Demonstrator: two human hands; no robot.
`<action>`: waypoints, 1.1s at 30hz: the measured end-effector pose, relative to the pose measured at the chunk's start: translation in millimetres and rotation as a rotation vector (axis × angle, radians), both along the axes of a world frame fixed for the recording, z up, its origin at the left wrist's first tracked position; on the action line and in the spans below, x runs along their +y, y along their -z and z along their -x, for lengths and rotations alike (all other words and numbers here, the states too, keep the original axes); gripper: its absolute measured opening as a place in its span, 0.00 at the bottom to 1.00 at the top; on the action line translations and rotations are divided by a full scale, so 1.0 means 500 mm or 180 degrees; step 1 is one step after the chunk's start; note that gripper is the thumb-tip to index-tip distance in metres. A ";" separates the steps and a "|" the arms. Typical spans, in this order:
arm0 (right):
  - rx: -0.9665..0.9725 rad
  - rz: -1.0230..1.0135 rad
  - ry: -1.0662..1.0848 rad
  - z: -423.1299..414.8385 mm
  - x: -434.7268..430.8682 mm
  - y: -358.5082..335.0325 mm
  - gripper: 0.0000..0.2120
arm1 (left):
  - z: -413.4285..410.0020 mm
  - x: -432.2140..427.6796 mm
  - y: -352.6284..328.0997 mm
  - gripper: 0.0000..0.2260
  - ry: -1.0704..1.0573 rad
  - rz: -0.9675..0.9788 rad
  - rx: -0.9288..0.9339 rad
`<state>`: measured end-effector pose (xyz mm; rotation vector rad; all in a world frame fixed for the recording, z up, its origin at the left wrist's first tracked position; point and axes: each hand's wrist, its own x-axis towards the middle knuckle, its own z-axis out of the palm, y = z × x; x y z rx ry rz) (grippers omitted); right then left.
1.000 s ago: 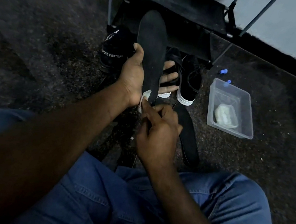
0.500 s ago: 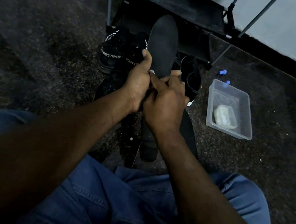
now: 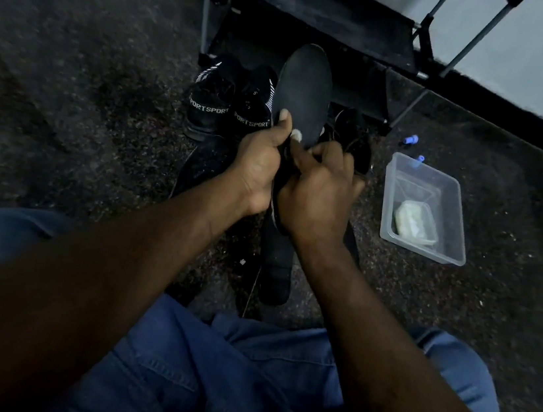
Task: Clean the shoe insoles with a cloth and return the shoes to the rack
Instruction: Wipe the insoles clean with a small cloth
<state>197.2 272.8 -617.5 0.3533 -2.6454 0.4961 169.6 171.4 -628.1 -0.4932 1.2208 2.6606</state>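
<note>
Insole (image 3: 303,96): held upright just in front of the shoe rack (image 3: 322,15), toe end up, crossing the rack's lowest shelf in view.
Handling (judged): light, thin, flexible; likely to bend under rubbing unless backed from behind; best taken at the waist, thumb on the face, fingers behind, with strokes along the length.
Appearance: black, matt, rounded toe; heel end hidden by the hands.
Left hand (image 3: 258,166): grips the insole's left edge, thumb pressed flat on the face, remaining fingers wrapped behind, out of sight.
Right hand (image 3: 320,195): fingers curled, pinching the cloth (image 3: 296,135) against the insole's lower face.
Cloth: small white wad, only a corner showing between the thumbs.
Second insole (image 3: 274,275): flat on the floor, farther from the rack, below the hands.
SPORT shoes (image 3: 228,103): black pair at the rack's left foot.
Dark shoes (image 3: 355,134): before the rack, partly hidden by the right hand.
Plastic tub (image 3: 423,251): clear, right of the rack, apart from the hands; pale lump inside, nature unclear.
</note>
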 end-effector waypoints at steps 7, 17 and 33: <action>0.0385 -0.0173 0.0165 0.028 0.040 -0.021 0.11 | -0.003 0.005 0.007 0.33 0.0310 -0.0188 0.0126; 0.0397 -0.0254 0.0189 0.097 0.068 -0.064 0.12 | -0.004 0.011 -0.001 0.22 0.0148 0.0013 0.0233; 0.0399 -0.0188 0.0342 0.103 0.074 -0.103 0.11 | -0.012 0.012 -0.011 0.16 0.0086 0.0632 0.0206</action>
